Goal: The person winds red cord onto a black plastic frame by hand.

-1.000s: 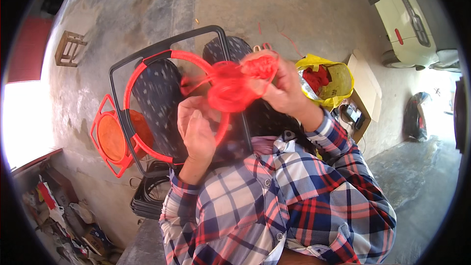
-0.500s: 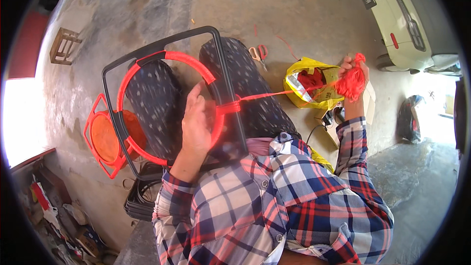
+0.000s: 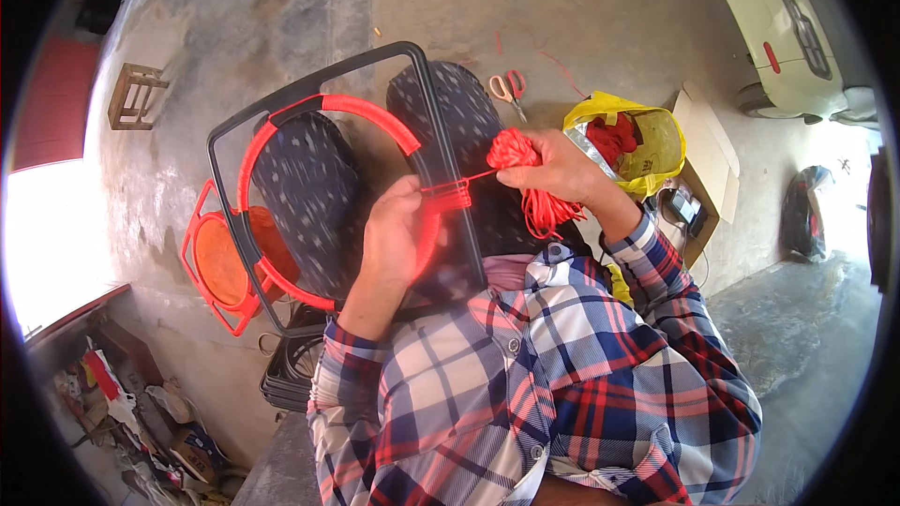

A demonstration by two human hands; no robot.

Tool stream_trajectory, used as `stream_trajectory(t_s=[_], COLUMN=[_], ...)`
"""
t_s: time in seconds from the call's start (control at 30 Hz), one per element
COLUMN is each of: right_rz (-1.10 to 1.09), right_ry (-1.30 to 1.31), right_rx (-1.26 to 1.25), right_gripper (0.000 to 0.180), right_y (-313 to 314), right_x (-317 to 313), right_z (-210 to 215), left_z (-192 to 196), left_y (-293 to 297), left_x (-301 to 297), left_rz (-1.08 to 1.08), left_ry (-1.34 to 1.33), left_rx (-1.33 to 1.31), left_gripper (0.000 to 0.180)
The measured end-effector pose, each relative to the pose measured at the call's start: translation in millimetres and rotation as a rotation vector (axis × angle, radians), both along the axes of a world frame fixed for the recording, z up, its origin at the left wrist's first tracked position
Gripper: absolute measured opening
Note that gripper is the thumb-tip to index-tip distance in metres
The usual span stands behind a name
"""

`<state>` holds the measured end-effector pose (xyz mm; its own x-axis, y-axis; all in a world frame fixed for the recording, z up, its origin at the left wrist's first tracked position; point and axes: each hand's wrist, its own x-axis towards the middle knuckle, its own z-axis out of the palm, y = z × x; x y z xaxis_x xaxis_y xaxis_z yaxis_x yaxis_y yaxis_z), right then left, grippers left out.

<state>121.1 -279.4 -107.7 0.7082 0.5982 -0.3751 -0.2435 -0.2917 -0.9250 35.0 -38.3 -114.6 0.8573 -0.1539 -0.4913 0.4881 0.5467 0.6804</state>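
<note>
The person sits with a black metal frame (image 3: 314, 94) resting across their knees, a red cord-wrapped ring (image 3: 375, 117) set inside it. The left hand (image 3: 394, 239) lies on the lower right part of the ring, fingers curled round the wrapped edge beside the black bar. The right hand (image 3: 553, 169) is closed round a bundle of red cord (image 3: 525, 178), loose loops hanging below the fist, and a short taut strand runs from it to the wrapping just beside the left hand. The two hands are close together, over the right knee.

On the concrete floor (image 3: 581, 19) beyond the knees lie red-handled scissors (image 3: 508, 89). Just to the right of the right hand sits a yellow plastic bag (image 3: 656, 145) with red material inside, next to a cardboard box (image 3: 708, 150). An orange stool frame (image 3: 220, 262) stands on the left, below the black frame.
</note>
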Motion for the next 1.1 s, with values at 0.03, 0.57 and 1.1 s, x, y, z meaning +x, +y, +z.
stream_trajectory(t_s=[0.03,0.57,1.1], right_rz=[-0.025,-0.238,0.111], right_ry=[0.001,0.135,-1.479], right_rx=[-0.005,0.047,-0.158], right_gripper=[0.035,0.017,0.034], right_y=[-2,-7,81], right_x=[-1,-30,19], right_z=[3,-12,26], left_z=[0,-3,-3], left_y=[-1,2,-6], left_x=[0,0,-4], left_rz=[0.015,0.033,0.277], left_ry=[0.029,0.135,-0.236], left_rx=[-0.020,-0.142,0.243], left_gripper=[0.028,0.020,0.038])
